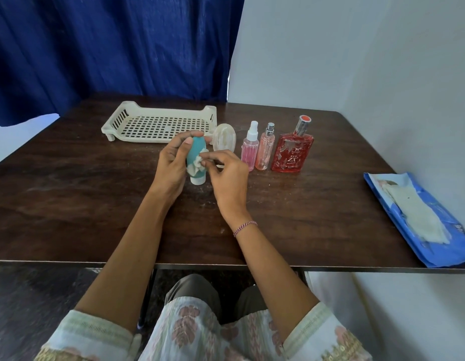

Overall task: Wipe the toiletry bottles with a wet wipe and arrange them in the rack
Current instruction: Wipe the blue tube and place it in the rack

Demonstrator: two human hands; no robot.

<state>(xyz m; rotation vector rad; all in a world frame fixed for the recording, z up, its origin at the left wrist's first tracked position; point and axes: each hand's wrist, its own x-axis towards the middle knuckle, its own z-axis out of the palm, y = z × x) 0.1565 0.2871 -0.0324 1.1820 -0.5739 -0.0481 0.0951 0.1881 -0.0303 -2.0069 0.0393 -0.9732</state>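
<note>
My left hand (172,162) grips a teal squeeze bottle (196,152) that stands cap-down on its white cap over the table. My right hand (227,178) pinches a crumpled white wet wipe (198,162) against the bottle's side. Behind the hands lies an empty cream plastic rack (158,123). To the right stand a clear oval bottle (224,139), a pink spray bottle (250,148), a slimmer peach spray bottle (265,148) and a red flat perfume bottle (292,152).
A blue wet wipe pack (419,220) lies open at the table's right edge, with a white wipe showing. The dark wooden table (69,191) meets a blue curtain at the back and a white wall on the right.
</note>
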